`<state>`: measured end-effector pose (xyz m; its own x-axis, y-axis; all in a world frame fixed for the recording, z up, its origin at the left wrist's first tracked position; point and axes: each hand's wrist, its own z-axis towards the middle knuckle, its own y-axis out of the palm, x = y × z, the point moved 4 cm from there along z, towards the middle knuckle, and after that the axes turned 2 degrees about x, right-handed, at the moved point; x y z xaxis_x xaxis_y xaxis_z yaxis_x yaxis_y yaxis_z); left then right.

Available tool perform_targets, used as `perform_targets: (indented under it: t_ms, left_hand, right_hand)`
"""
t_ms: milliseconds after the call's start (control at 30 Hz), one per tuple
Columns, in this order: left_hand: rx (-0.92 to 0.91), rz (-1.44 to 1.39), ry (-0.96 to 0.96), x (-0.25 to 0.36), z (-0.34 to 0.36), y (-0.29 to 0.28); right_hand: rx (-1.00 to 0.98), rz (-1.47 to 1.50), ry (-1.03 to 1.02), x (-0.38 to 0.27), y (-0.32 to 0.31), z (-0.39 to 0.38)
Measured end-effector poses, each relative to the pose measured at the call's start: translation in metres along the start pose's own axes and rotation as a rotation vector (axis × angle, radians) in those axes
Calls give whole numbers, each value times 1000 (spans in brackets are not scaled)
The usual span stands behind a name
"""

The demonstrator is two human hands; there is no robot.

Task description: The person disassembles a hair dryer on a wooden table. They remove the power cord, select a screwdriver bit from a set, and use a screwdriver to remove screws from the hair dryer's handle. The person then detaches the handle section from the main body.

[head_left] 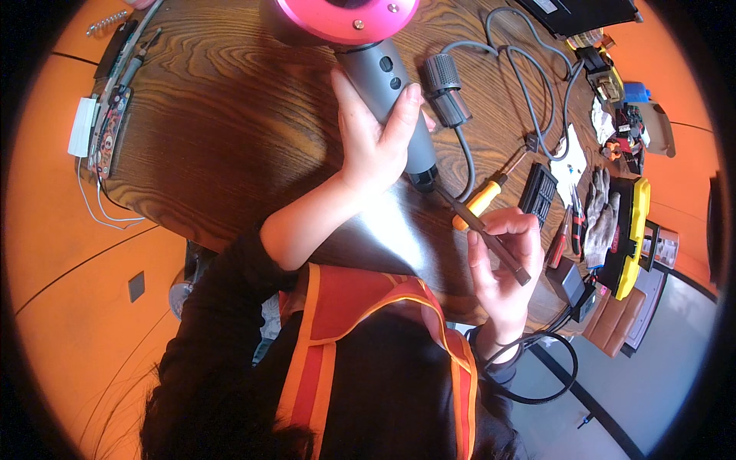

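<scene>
A hair dryer (pixel 368 77) with a pink head and dark grey handle lies diagonally across the upper middle of the head view. My left hand (pixel 372 146) is closed around its handle, thumb on the near side. My right hand (pixel 502 264) grips a slim dark tool (pixel 475 224) between thumb and fingers; the tool’s far end reaches the black bottom of the handle. Beside the dryer are a grey cylindrical cord fitting (pixel 448 88) and, near my right hand, a yellow-handled screwdriver (pixel 483 199).
Grey cable (pixel 552 115) loops across the wooden table (pixel 230 100). On the right sit a black slotted holder (pixel 539 188), gloves (pixel 602 222), pliers (pixel 576 226), a yellow-edged case (pixel 636 238) and small tools. Circuit board and thin wires (pixel 115 138) line the left edge.
</scene>
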<state>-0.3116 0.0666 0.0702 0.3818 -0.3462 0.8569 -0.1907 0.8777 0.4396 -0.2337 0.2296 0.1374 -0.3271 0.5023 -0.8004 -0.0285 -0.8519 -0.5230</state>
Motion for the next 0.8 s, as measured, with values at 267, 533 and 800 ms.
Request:
perform_targets:
  t_ms: [267, 533, 800]
  left_hand:
    - [65, -16, -91, -3, 2, -2]
    - [182, -61, -301, -18, 15, -13]
    - [133, 82, -333, -22, 18, -11]
  right_hand:
    - [275, 165, 84, 7, -16, -16]
    - [635, 837, 382, 68, -51, -42]
    - [518, 992, 498, 85, -47, -66]
